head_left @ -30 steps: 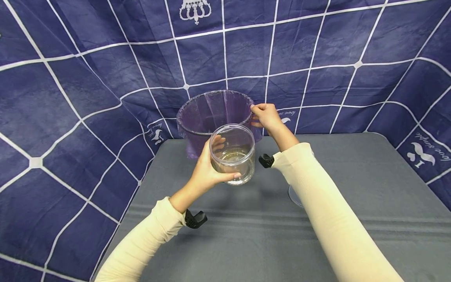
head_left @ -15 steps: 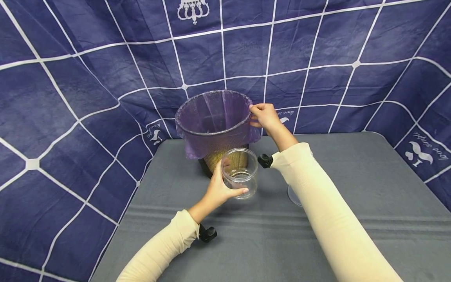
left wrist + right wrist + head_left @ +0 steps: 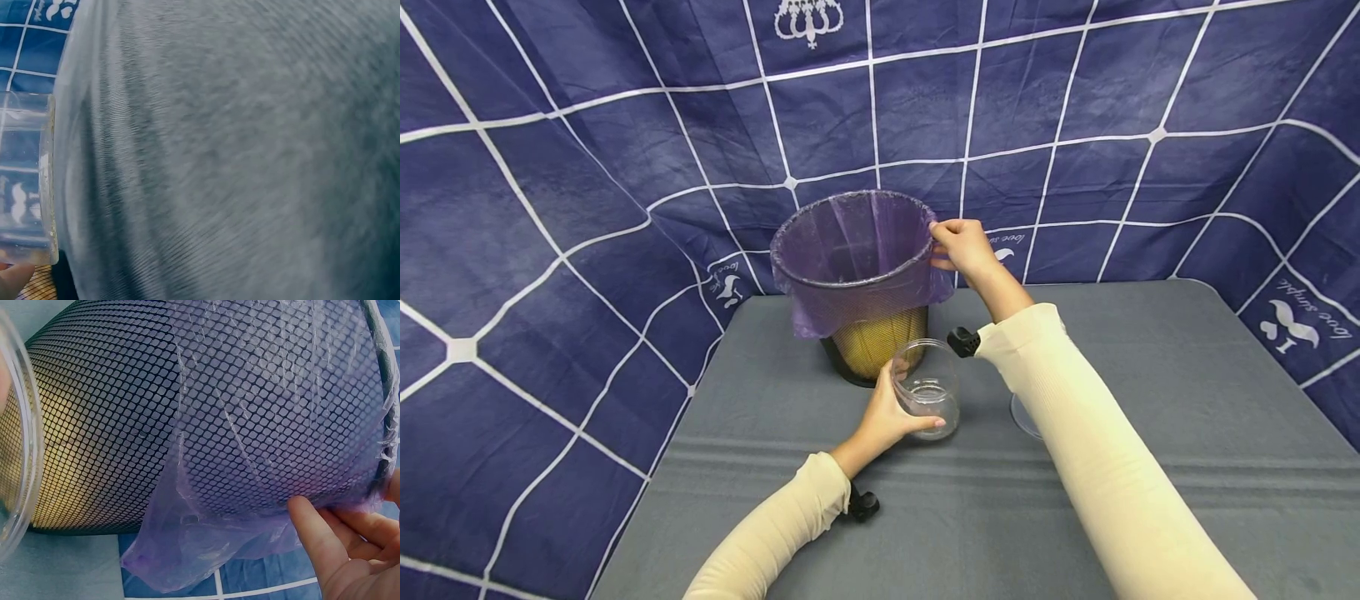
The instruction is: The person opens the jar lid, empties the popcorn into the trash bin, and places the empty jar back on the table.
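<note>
My left hand [image 3: 883, 417] grips a clear plastic jar [image 3: 938, 383] close over the table, in front of the bin. The jar's open mouth faces up, tilted a little. Part of its side [image 3: 24, 169] shows in the left wrist view with a fingertip beneath. At the back, a black mesh bin [image 3: 887, 337] stands lined with a purple plastic bag [image 3: 857, 307] folded over its rim. Something yellow shows through the mesh low down. My right hand [image 3: 966, 247] pinches the bag at the bin's right rim, with loose purple film [image 3: 181, 550] hanging below.
A clear round lid [image 3: 1024, 417] lies on the grey cloth-covered table [image 3: 985, 517], partly hidden under my right forearm. Blue cloth with white lines [image 3: 1075, 167] hangs close behind the bin and along the left and right sides.
My left hand has lowered the jar from in front of the bin's rim, down and rightward to near the table. My right hand stays at the rim.
</note>
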Available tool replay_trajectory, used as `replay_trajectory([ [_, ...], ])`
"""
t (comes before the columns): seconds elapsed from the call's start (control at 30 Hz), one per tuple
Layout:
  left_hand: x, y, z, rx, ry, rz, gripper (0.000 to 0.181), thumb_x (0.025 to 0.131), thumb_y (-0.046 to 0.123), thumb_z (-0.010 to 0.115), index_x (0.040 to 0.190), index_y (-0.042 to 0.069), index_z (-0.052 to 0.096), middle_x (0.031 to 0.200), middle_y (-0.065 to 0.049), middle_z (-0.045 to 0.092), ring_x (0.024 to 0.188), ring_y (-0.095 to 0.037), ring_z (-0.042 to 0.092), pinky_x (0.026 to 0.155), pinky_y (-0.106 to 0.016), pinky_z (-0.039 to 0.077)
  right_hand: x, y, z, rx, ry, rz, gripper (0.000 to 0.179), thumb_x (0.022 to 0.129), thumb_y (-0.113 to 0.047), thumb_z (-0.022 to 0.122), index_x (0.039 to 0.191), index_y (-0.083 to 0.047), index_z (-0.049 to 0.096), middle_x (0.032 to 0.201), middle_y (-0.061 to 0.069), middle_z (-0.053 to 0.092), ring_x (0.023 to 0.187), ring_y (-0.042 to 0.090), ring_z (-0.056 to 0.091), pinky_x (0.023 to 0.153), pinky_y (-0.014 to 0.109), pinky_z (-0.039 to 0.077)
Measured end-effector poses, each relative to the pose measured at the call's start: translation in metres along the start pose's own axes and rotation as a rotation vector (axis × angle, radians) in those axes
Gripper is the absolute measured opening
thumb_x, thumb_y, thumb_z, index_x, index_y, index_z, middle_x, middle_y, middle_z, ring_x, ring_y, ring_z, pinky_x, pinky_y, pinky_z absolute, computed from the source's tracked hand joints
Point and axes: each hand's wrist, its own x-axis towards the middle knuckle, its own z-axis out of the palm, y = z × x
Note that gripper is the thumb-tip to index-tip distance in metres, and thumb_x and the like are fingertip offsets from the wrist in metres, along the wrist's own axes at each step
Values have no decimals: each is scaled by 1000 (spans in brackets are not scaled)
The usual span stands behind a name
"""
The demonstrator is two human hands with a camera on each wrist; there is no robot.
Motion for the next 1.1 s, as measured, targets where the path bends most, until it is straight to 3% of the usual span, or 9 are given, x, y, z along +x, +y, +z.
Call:
replay_trajectory([
  [0.27,0,-9,11,4,-16,1,112,46,29,89,132,-1,23,126,-17,40,112,-31,43,93,-39,35,0,-1,-1,4,2,3,38,93,-15,46,117,14,48,114,19,48,82,19,52,76,33,49],
  [0.47,0,-11,15,-56,-37,5,116,44,23,90,134,1,20,128,-19,36,116,-32,39,97,-39,31,1,1,-1,4,2,-1,37,93,-15,47,117,14,49,106,16,50,80,17,53,75,32,49],
  [0.63,-1,-14,16,-86,-63,32,124,43,19,90,138,4,12,130,-21,34,120,-31,36,99,-39,28,2,1,-2,4,-4,-7,37,93,-15,46,116,14,49,112,19,49,80,17,53,75,32,50],
  [0.9,-2,-11,11,-7,-59,-16,125,48,26,89,141,6,8,140,-14,23,126,-24,27,102,-39,25,2,1,-2,8,-2,-7,37,93,-15,47,116,13,50,111,19,50,81,17,53,76,33,49],
  [1.1,1,-10,4,-2,-49,79,118,56,40,83,141,5,8,138,-14,23,124,-24,30,101,-40,27,2,2,-2,8,-4,-8,36,93,-15,47,116,13,51,102,13,50,79,17,52,75,32,50],
])
